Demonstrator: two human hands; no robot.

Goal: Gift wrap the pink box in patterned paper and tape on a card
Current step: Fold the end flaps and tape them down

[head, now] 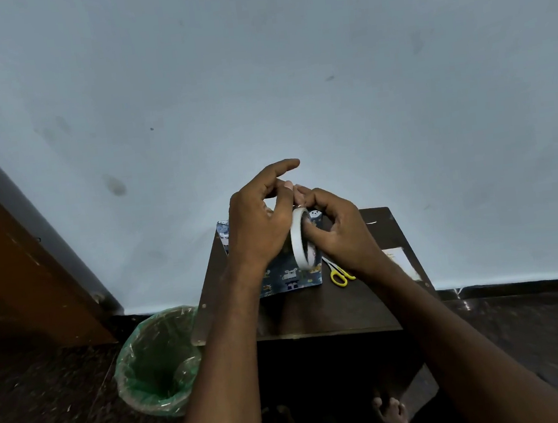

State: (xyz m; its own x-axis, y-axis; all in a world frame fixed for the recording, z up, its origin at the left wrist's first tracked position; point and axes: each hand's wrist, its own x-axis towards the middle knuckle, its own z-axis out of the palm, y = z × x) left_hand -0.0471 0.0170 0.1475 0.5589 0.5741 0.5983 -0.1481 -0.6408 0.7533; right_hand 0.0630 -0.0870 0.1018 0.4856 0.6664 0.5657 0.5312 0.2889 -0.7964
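Note:
A white tape roll [298, 240] is held upright above the small dark table [343, 308]. My right hand [338, 232] grips the roll, with fingers through its hole. My left hand [258, 220] pinches at the roll's top edge with thumb and a finger, its index finger sticking out. Under both hands lies the box wrapped in blue patterned paper [291, 275] with small animal prints; no pink shows. A white card [403, 260] lies at the table's right edge, partly behind my right forearm.
Yellow-handled scissors [337, 274] lie on the table just right of the wrapped box. A bin with a green liner [159, 361] stands on the floor to the table's left. A wooden door [19, 273] is at far left. My feet show below.

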